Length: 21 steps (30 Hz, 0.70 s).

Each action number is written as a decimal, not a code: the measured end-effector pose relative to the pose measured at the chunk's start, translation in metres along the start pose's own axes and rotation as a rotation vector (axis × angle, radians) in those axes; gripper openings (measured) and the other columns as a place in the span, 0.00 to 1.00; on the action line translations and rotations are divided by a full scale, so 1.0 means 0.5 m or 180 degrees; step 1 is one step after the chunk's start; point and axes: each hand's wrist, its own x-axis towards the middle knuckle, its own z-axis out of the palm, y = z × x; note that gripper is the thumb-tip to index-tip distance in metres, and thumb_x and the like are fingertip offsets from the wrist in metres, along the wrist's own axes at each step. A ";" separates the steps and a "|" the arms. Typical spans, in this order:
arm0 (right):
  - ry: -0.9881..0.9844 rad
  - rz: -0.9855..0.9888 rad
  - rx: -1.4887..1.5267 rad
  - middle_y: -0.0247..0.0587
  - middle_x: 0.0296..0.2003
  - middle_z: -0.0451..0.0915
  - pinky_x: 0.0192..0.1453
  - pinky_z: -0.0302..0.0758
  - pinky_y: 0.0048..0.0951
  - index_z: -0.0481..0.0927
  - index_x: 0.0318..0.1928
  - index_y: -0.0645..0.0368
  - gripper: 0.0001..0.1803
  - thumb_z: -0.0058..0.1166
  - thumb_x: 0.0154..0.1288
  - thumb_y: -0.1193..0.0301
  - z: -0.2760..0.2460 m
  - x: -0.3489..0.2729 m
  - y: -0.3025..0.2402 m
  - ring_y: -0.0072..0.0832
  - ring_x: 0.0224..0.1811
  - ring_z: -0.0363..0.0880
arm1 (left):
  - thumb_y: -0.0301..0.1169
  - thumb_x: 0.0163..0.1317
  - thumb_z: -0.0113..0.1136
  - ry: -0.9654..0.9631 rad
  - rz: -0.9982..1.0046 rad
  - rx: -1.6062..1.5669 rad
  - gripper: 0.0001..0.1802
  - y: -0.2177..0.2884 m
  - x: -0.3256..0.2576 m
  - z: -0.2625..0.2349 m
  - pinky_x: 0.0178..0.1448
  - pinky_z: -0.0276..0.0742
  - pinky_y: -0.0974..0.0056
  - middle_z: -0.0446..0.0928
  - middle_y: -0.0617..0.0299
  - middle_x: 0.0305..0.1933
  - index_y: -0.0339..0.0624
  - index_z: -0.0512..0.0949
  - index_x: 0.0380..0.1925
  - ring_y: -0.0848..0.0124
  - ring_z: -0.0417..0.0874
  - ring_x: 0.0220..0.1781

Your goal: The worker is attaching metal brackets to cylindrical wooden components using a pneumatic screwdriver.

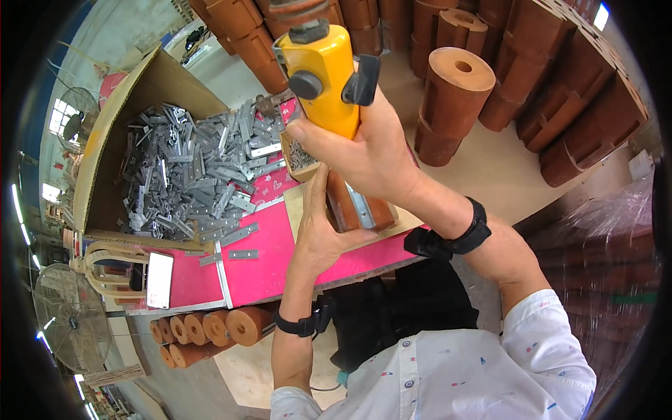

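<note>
My right hand (367, 150) grips a yellow power screwdriver (323, 73) held upright over the work. Under it stands a brown wooden block (350, 206) with a grey metal bracket (362, 206) along one face, resting on a plywood board (297, 203). My left hand (318, 234) presses against the block's left side and holds it steady. A small box of screws (301, 155) sits just behind my left fingers. The screwdriver's tip is hidden behind my right hand.
A pink table (269, 262) carries an open cardboard box (119, 126) and a heap of grey metal brackets (189, 168). A phone (159, 280) lies at its left edge. Brown cylindrical wooden pieces (451, 101) stand on the floor behind, more (210, 329) under the table. A fan (70, 322) stands left.
</note>
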 end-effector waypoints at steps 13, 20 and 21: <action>0.0042 0.0099 0.0313 0.40 0.30 0.80 0.37 0.76 0.28 0.70 0.46 0.64 0.23 0.65 0.54 0.69 -0.002 -0.007 0.009 0.24 0.31 0.80 | 0.37 0.34 0.80 0.0177 0.0413 -0.0066 0.60 -0.031 0.010 -0.006 0.72 0.58 0.54 0.59 0.53 0.67 0.41 0.55 0.69 0.57 0.61 0.70; 0.0273 0.0061 0.0359 0.37 0.30 0.79 0.37 0.75 0.27 0.71 0.43 0.64 0.21 0.66 0.54 0.70 -0.014 0.004 -0.016 0.20 0.32 0.77 | 0.24 0.55 0.60 0.0961 0.0614 0.1236 0.14 -0.065 0.133 -0.075 0.52 0.74 0.56 0.78 0.47 0.44 0.36 0.80 0.43 0.55 0.80 0.50; 0.0284 0.0163 0.0428 0.37 0.31 0.78 0.38 0.75 0.26 0.71 0.43 0.64 0.20 0.66 0.54 0.70 -0.019 0.004 -0.023 0.19 0.33 0.77 | 0.24 0.55 0.60 0.0968 0.0624 0.1229 0.14 -0.079 0.154 -0.077 0.52 0.74 0.56 0.78 0.47 0.44 0.36 0.80 0.43 0.55 0.80 0.50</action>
